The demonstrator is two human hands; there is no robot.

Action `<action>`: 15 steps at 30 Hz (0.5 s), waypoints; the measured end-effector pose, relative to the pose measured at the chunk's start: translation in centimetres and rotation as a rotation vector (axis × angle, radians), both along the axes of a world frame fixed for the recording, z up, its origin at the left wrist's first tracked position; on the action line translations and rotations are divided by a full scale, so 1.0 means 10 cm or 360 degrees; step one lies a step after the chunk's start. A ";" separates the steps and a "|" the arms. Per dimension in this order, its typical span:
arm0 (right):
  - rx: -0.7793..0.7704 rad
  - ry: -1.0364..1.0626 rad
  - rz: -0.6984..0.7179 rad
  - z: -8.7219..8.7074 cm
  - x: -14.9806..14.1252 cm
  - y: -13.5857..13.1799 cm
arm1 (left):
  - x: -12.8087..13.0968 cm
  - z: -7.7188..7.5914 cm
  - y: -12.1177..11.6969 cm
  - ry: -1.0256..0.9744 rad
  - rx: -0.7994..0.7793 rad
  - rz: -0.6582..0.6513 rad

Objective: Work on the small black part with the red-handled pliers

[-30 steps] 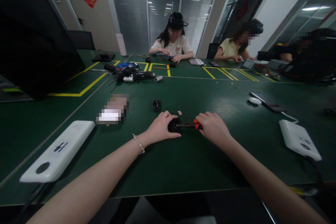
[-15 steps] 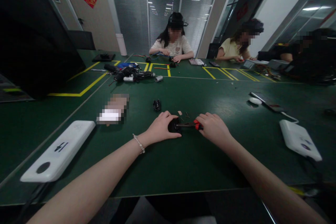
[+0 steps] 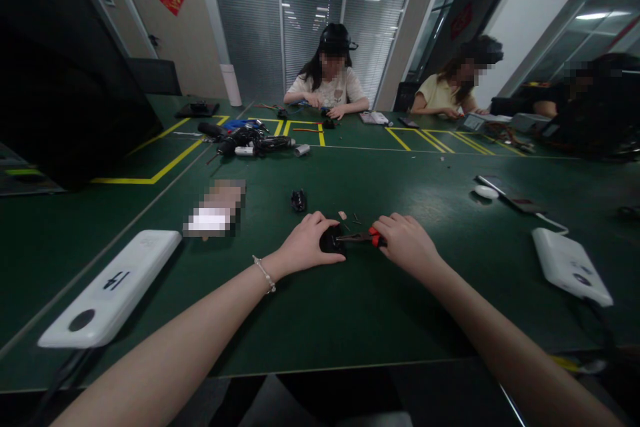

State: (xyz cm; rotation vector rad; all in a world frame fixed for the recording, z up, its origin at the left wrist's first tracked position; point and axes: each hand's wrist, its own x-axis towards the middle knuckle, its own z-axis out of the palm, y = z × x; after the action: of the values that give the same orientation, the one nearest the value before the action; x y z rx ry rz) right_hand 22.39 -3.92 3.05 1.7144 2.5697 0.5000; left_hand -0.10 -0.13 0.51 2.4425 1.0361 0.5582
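Note:
My left hand (image 3: 306, 243) is curled over a small round black part (image 3: 331, 240) that rests on the green table (image 3: 350, 307), holding it down. My right hand (image 3: 407, 241) is closed around the red handles of a pair of pliers (image 3: 363, 237), whose thin jaws reach left to the black part. A second small black part (image 3: 299, 199) lies a little beyond my left hand, and a few tiny bits (image 3: 347, 217) lie just past the pliers.
White power banks lie at the near left (image 3: 107, 287) and right (image 3: 570, 265). A pile of dark tools (image 3: 247, 138) sits farther back on the left. A phone (image 3: 510, 197) with a white disc lies at right. Three people work across the table.

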 end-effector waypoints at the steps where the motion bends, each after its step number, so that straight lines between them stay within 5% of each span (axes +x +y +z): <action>1: -0.0018 0.0014 -0.0003 -0.01 0.00 0.00 | 0.00 0.00 0.00 -0.0001 0.0001 0.0001; 15: 0.0067 -0.0035 0.0031 0.02 -0.01 -0.01 | 0.00 0.01 -0.01 -0.0003 0.0005 -0.0001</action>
State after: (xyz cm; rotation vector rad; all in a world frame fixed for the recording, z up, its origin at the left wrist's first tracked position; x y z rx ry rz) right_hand 22.32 -4.05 3.21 1.6885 2.5813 0.5742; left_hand -0.13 -0.25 0.60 2.4444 1.0343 0.5621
